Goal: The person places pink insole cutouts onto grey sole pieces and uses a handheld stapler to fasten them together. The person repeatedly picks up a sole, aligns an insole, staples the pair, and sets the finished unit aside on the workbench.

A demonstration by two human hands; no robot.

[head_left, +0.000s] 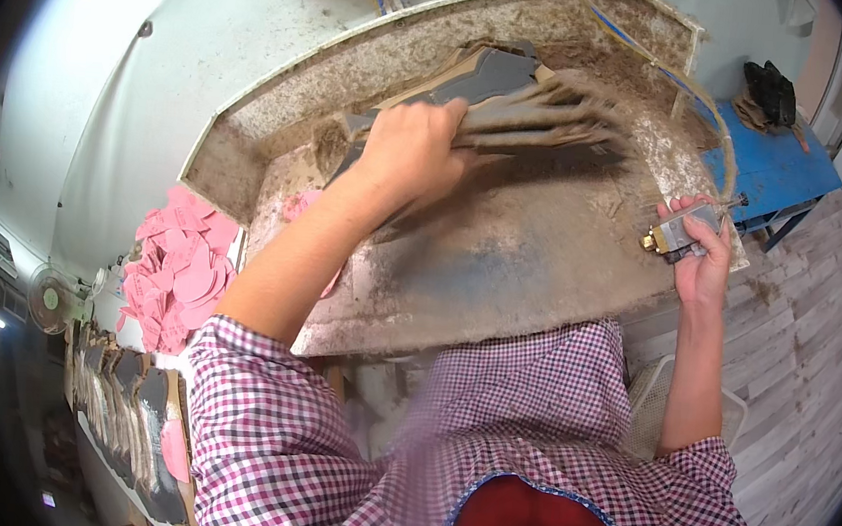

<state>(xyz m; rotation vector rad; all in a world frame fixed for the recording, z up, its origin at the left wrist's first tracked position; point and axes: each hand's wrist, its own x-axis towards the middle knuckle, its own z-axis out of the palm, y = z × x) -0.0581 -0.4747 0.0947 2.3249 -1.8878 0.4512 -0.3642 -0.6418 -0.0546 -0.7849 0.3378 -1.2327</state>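
Note:
My left hand (416, 147) is closed on the near edge of a stack of flat cut pieces (554, 119), dark grey on one face and tan along the edges. The right end of the stack is fanned out and smeared by motion. More grey and tan pieces (487, 76) lie behind it against the back wall of the work tray. At the tray's right edge my right hand (705, 263) grips a small metal spray gun (684, 231) with a brass-coloured nozzle. A thin hose (722, 139) runs up from near that hand.
The stained work tray (498, 300) has raised, speckled walls. Pink cut pieces (180, 267) are heaped at its left, above a row of grey and tan pieces (133, 408). A small fan (52, 299) stands far left. Black and brown items sit on a blue table (769, 178) at right.

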